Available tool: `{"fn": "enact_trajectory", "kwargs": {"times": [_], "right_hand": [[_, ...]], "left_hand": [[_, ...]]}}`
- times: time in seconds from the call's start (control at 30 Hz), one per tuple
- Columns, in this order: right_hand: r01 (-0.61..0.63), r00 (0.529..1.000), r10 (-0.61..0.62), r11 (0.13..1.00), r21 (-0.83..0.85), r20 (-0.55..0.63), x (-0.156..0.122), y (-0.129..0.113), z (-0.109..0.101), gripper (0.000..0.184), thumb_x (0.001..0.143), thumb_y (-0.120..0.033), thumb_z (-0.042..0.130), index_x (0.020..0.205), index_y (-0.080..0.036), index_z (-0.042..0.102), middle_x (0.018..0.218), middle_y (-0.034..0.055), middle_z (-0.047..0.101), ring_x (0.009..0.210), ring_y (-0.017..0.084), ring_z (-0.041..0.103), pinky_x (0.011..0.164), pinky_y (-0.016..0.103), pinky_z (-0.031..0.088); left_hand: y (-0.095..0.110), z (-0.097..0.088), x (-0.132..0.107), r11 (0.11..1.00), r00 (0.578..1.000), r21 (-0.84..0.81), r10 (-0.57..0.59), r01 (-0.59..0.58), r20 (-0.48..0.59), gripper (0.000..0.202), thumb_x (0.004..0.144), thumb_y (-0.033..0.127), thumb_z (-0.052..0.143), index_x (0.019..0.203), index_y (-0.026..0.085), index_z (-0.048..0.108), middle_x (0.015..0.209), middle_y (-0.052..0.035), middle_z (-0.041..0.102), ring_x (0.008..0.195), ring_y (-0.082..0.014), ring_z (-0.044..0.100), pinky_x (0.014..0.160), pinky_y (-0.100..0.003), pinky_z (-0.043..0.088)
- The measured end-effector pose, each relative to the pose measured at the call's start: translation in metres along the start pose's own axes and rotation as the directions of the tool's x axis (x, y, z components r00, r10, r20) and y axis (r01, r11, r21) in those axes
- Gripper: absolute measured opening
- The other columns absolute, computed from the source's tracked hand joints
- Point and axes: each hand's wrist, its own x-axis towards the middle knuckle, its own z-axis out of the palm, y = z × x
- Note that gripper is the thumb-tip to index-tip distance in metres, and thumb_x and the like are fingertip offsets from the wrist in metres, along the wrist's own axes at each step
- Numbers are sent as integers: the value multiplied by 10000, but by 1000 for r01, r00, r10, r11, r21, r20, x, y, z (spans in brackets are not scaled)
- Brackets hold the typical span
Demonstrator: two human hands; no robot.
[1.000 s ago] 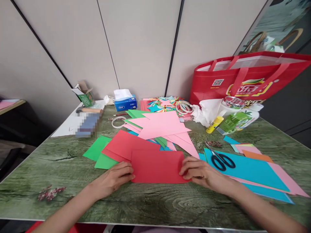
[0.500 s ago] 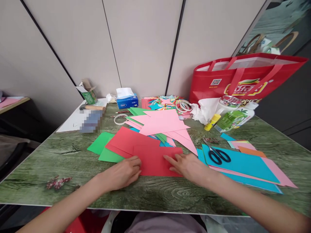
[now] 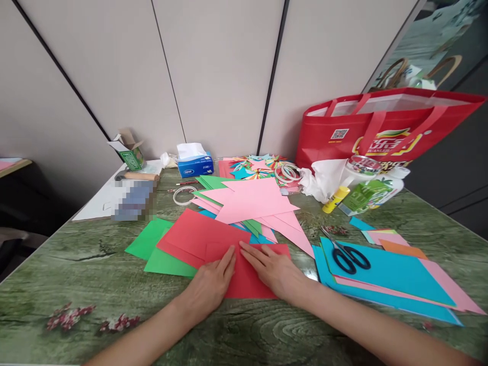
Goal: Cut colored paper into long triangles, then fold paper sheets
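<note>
A red sheet of paper (image 3: 247, 282) lies flat on the table in front of me. My left hand (image 3: 211, 284) rests on its left part, fingers stretched forward and thumb side inward. From the other side my right hand (image 3: 276, 272) presses on the same sheet, its fingers extended towards the middle. The fingertips of the two hands are close together but apart. More red paper (image 3: 202, 231) lies partly beneath this sheet at the upper left, over green paper (image 3: 168, 262). Beyond the hands is a pile of pink paper pieces (image 3: 255, 198) with pointed corners.
Black-handled scissors (image 3: 348, 258) lie on blue sheets (image 3: 404, 277) at the right. Farther back are a glue stick (image 3: 336, 199), tape rolls (image 3: 286, 173), a tissue box (image 3: 195, 165) and a red bag (image 3: 328, 147). A hammer (image 3: 139, 176) lies at the back left.
Both hands have moved inward and farther up the red sheet, so their fingertips are now nearer each other. The view has shifted slightly, and the papers appear lower.
</note>
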Motion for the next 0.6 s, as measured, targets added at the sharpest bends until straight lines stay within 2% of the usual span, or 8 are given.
{"fn": "enact_trajectory", "kwargs": {"times": [0.13,0.23,0.37,0.5,0.6], "right_hand": [[54,998,-54,998,13,40,2,2,-3,624,747,-71,414,1351,-113,263,1424,83,301,971,239,504,682,335,496],[41,994,-39,999,-21,99,5,2,-5,654,723,-75,420,1357,-114,262,1438,55,272,933,252,516,631,341,512],[14,992,-7,998,-58,128,5,0,-1,677,699,-81,428,1356,-121,269,1438,50,271,917,264,518,611,353,519],[0,991,10,997,-74,135,3,-1,3,678,694,-67,422,1351,-145,279,1451,32,238,932,260,513,633,355,521],[-15,991,24,998,-69,129,2,-1,7,672,706,-73,423,1355,-152,267,1456,34,224,943,255,514,596,334,522]], "left_hand": [[3,-3,8,998,997,69,-12,7,74,472,802,9,276,1250,23,423,1331,-254,379,915,-271,628,620,-352,542],[7,-6,10,987,991,156,-57,38,120,437,842,68,310,1263,49,425,1332,-240,382,805,-258,653,544,-339,537],[11,-9,11,972,983,215,-129,99,130,433,873,155,340,1294,70,389,1350,-211,355,748,-239,655,523,-327,536],[13,-12,13,932,929,225,-325,284,178,481,871,286,389,1271,21,408,1343,-253,310,717,-262,662,486,-333,534],[16,-14,14,904,889,219,-410,367,203,513,861,318,410,1269,7,402,1334,-264,293,635,-251,665,475,-343,534]]}}
